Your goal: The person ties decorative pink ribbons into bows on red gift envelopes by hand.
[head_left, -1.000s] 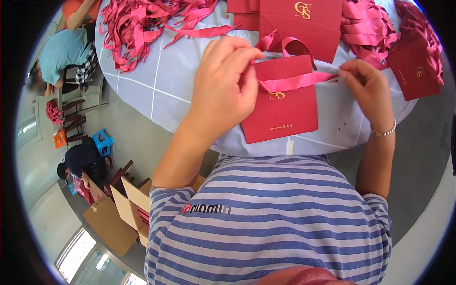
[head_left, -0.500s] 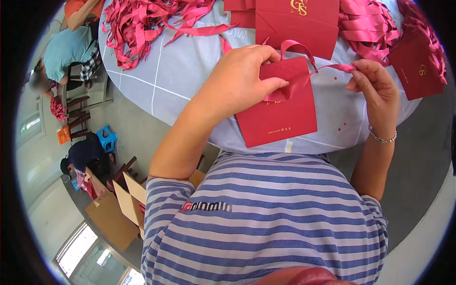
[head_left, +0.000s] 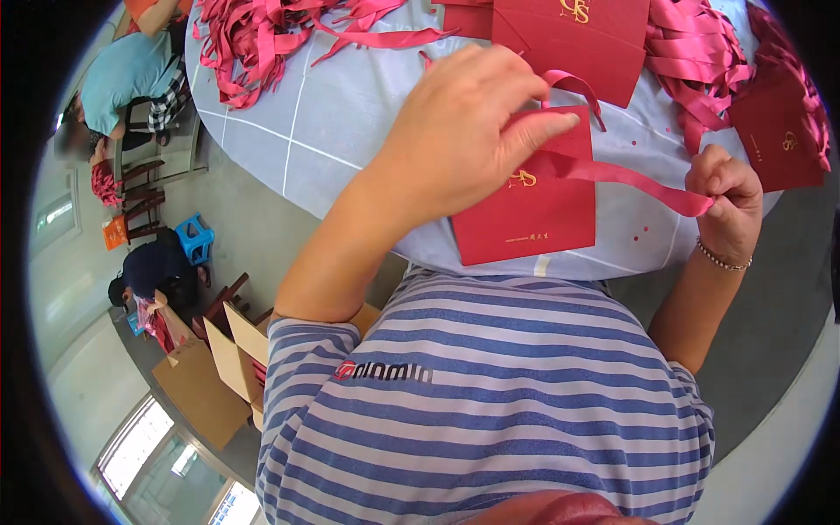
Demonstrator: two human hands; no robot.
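Note:
A flat red paper bag [head_left: 534,214] with gold lettering lies on the pale blue tablecloth [head_left: 332,122] in front of me. My left hand [head_left: 464,131] presses on its upper part, fingers spread over the top edge and thumb pointing right. A pink ribbon [head_left: 626,178] runs from under that thumb to my right hand [head_left: 724,199], which pinches its end in a closed fist with the ribbon stretched taut. A loop of the same ribbon [head_left: 577,86] sticks up at the bag's top.
More red bags [head_left: 577,39] lie beyond, another bag [head_left: 783,140] at the right. Piles of pink ribbons [head_left: 254,35] fill the far left and right [head_left: 696,52]. Other people sit at the left, near a blue stool [head_left: 191,238] and cardboard boxes [head_left: 219,376].
My right hand has pulled the ribbon end down and to the right, drawing it taut across the bag. My left hand has shifted up over the bag's top.

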